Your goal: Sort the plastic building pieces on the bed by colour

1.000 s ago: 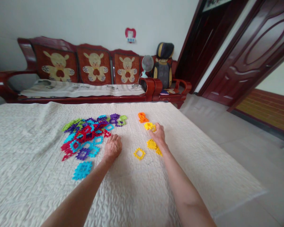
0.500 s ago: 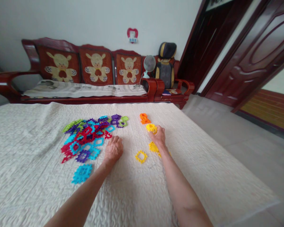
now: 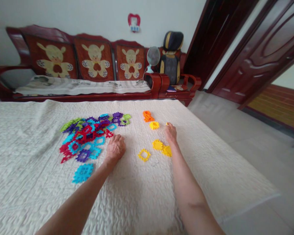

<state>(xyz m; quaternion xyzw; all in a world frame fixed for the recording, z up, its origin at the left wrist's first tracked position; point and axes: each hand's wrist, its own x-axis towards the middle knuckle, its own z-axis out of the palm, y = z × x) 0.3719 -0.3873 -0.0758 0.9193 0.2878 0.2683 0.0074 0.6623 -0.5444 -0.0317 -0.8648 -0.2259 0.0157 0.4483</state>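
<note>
Fingers of the right hand (image 3: 171,131) are drawn together on a small yellow piece (image 3: 167,124), at the hand's eleven o'clock; only a sliver of it shows, so the way it points cannot be told. Near the hand, at about half past nine, lies a bright yellow toothed piece (image 3: 154,125), with orange pieces (image 3: 148,116) farther out at ten o'clock, grouped along an eleven-to-five line. Two solid yellow squares (image 3: 157,144) touch each other between eight and six o'clock, their row running ten to four, and an open yellow frame (image 3: 138,155) lies flat beyond them at eight. The left hand (image 3: 116,146) rests on the cream quilted cloth (image 3: 142,195), fingers curled under; whether they hold anything cannot be told. A red toothed piece (image 3: 109,133) is just beside it at eleven o'clock, on the edge of a heap (image 3: 87,132) of red, blue, purple and green pieces, whose long axis runs eight to two. A blue lattice square (image 3: 83,173) sits apart at the left hand's eight o'clock.
</note>
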